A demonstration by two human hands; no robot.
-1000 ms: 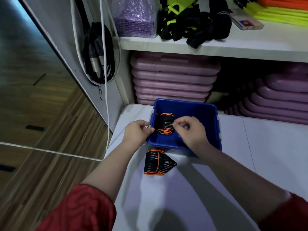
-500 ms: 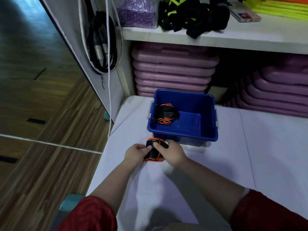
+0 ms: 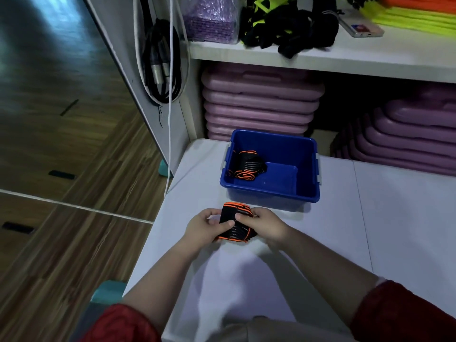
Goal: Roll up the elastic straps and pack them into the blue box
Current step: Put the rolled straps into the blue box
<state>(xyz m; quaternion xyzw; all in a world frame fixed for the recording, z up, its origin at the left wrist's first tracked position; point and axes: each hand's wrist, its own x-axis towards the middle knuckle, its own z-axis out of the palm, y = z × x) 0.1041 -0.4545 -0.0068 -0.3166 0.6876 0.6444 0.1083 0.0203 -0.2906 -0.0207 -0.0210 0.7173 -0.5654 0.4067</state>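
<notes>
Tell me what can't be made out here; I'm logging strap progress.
- Head view: held strap partly covered by left hand and right hand; how tightly rolled, unclear.
- Strap in the blue box: near wall hides part; count unclear.
- Card on shelf: print too small.

We see two bare forearms reaching out from dark red sleeves pushed up near the elbows; the left sleeve [image 3: 118,324] shows a faint wavy, swirled pattern in its fabric; the right sleeve [image 3: 404,314] looks plain and plush, with a pale edge at its cuff; both hands are bare, without rings, watch or gloves.
</notes>
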